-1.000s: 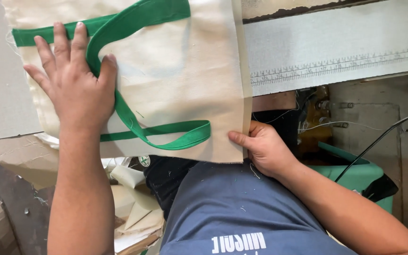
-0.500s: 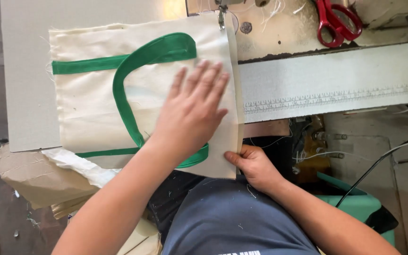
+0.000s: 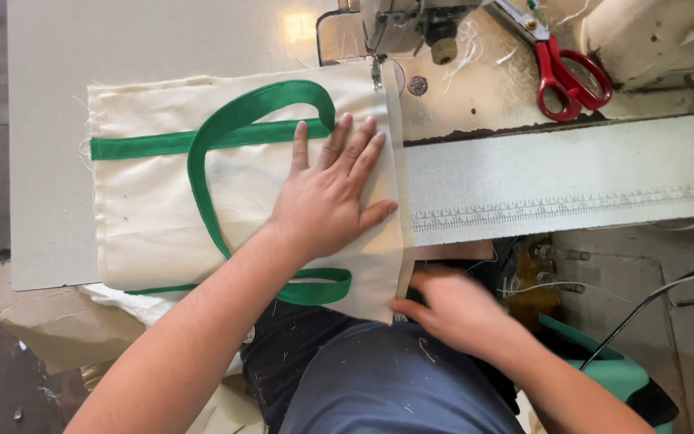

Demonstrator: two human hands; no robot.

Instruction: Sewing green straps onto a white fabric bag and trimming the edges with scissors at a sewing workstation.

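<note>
A cream cloth bag (image 3: 154,209) with a green handle strap (image 3: 226,128) and green trim lies flat on the grey sewing table (image 3: 50,96). Its right edge runs under the sewing machine's needle and presser foot (image 3: 377,74). My left hand (image 3: 331,193) lies palm down on the bag, fingers spread, close to that right edge. My right hand (image 3: 451,309) is at the bag's near right corner, fingers pinching the folded edge; it is slightly blurred.
Red-handled scissors (image 3: 564,72) lie on the machine bed at the top right. A strip of white cloth (image 3: 564,181) with a printed ruler edge lies right of the bag. Cardboard and cloth scraps (image 3: 50,321) sit below the table's left edge. Cables (image 3: 644,305) hang at the lower right.
My left hand moved from the bag's left side to its right edge. The bag slid away from me and its edge now sits under the needle. My right hand stayed at the near corner.
</note>
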